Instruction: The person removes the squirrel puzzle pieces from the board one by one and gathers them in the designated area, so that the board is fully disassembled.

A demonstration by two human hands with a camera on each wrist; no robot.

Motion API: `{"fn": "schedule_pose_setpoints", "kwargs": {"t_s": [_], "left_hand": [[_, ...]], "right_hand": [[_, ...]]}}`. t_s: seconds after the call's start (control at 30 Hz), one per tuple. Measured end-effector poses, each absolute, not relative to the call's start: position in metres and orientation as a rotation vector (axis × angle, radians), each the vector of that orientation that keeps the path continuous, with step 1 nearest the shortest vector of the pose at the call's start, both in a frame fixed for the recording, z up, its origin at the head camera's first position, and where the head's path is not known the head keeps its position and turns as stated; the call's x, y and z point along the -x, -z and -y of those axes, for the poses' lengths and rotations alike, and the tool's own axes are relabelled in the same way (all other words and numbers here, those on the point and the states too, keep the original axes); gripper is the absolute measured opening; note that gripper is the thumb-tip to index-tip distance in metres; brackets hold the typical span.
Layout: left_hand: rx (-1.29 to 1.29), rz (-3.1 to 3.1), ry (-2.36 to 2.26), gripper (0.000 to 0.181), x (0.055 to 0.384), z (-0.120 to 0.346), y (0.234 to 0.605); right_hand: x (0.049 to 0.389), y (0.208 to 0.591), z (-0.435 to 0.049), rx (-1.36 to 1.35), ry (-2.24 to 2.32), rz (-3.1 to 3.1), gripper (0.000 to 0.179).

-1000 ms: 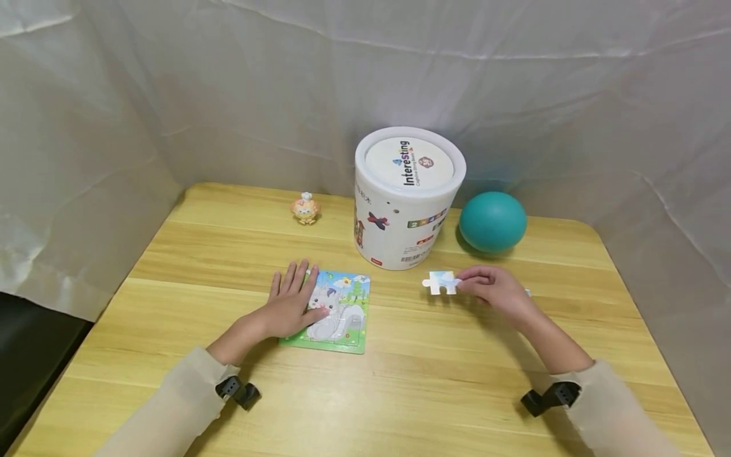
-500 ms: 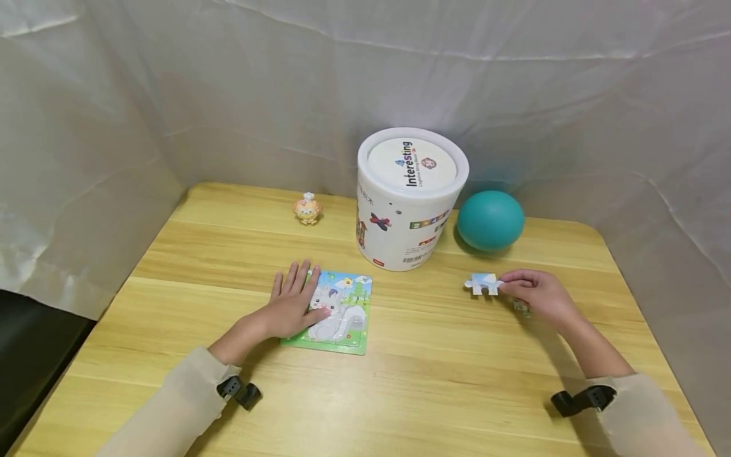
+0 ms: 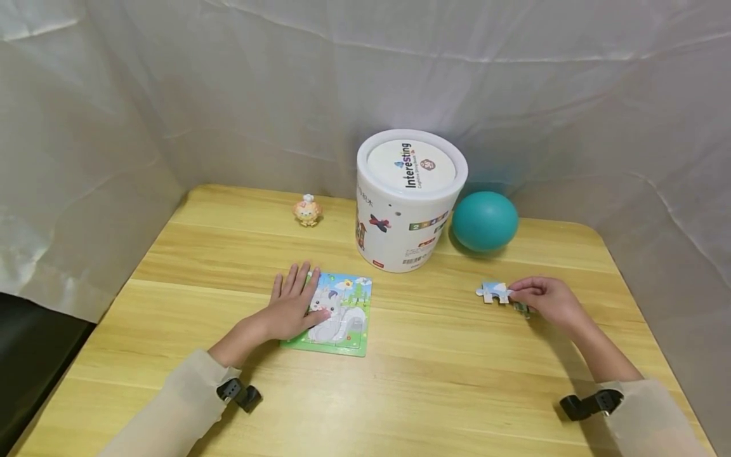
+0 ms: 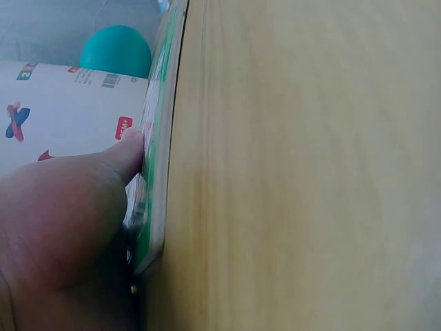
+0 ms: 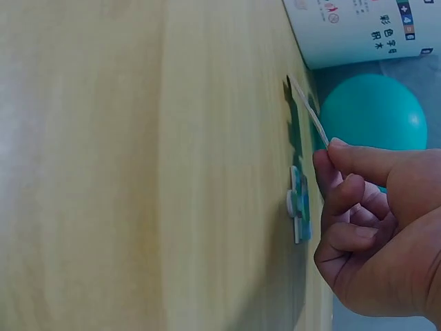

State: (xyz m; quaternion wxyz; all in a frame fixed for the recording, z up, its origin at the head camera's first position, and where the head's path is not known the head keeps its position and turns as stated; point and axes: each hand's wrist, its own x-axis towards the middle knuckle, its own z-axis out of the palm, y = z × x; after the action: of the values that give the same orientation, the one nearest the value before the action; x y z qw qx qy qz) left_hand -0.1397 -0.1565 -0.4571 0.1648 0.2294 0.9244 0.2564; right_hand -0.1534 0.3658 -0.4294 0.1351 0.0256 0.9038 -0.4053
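Note:
My left hand [image 3: 293, 311] lies flat with straight fingers over the left side of a squirrel jigsaw puzzle [image 3: 348, 317] in a green-edged frame. In the left wrist view its thumb [image 4: 127, 153] rests on the puzzle's face. Off to the right, my right hand [image 3: 545, 301] pinches a light-blue puzzle piece [image 3: 494, 292] by one edge between thumb and forefinger. From the right wrist, that piece [image 5: 310, 114] appears edge-on, tilted just above the table. Another puzzle piece [image 5: 299, 207] lies on the wood below the hand, partly hidden by the fingers in the head view.
A white lettered bucket [image 3: 408, 203] stands behind the puzzle. Right of it sits a teal ball [image 3: 485, 221], and to its left a small orange figurine [image 3: 307, 211]. Grey cloth [image 3: 257, 95] walls the wooden table [image 3: 400, 400] at the back and sides.
My right hand has moved right and slightly toward me, carrying the pinched puzzle piece away from the puzzle. The left hand stays in place on the puzzle.

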Motion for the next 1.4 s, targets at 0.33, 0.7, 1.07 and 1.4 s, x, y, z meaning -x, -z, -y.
{"fn": "schedule_pose_setpoints", "kwargs": {"t_s": [0.33, 0.7, 1.07, 1.4], "left_hand": [[-0.647, -2.641, -0.714, 0.089, 0.139, 0.155, 0.454], [-0.628, -2.689, -0.730, 0.089, 0.140, 0.157, 0.456], [-0.686, -2.701, -0.745, 0.088, 0.141, 0.171, 0.451], [-0.662, -2.711, -0.739, 0.081, 0.146, 0.196, 0.450]], "right_hand": [[0.150, 0.437, -0.365, 0.000, 1.117, -2.687, 0.029], [0.149, 0.432, -0.347, 0.046, 1.117, -2.741, 0.031], [0.156, 0.427, -0.283, 0.189, 1.238, -2.630, 0.027], [0.164, 0.429, -0.206, 0.335, 1.281, -2.525, 0.019]]}}
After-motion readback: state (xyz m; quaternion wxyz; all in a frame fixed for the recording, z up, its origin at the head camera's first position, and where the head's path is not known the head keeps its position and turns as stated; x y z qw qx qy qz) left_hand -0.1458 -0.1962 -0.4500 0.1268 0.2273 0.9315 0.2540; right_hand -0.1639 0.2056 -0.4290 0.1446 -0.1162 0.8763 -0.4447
